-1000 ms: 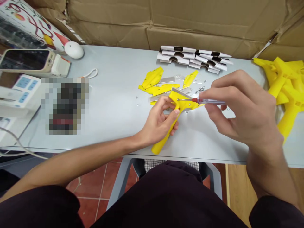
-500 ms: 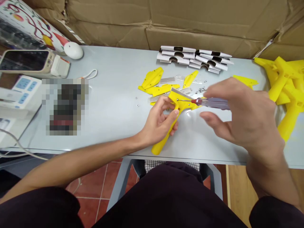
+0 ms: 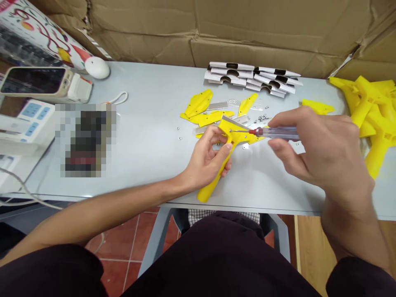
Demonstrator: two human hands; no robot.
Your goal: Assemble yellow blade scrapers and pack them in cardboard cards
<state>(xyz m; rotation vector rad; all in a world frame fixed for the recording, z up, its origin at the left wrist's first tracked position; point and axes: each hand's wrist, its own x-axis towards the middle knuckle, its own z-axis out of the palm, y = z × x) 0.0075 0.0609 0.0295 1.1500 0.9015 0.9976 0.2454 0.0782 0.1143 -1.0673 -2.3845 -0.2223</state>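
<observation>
At the left of the frame a phone [image 3: 34, 80] lies well apart from the work. Near the centre, two nuts [image 3: 179, 133] sit on the table [image 3: 148, 156], and just right of them the left hand [image 3: 208, 159] has its fingers wrapped round the neck of the yellow scraper [image 3: 237, 138], keeping it tilted over the near part of the table. Its blade [image 3: 232, 121] is seated along the head, and two screws show in it, so I'd call this one mostly assembled; how tight they are, I can't tell. Loose covers [image 3: 198, 103], spare blades [image 3: 218, 106] and a scatter of screws [image 3: 262, 118] lie behind, parts not yet used. The screwdriver [image 3: 275, 132] reaches in from the right, its tip at the left screw, so tightening looks to be the step in hand. The right hand [image 3: 324, 150] holds its handle loosely, thumb below, forefinger above. At the far right, a heap of yellow handles [image 3: 380, 128] suggests plenty left to do.
</observation>
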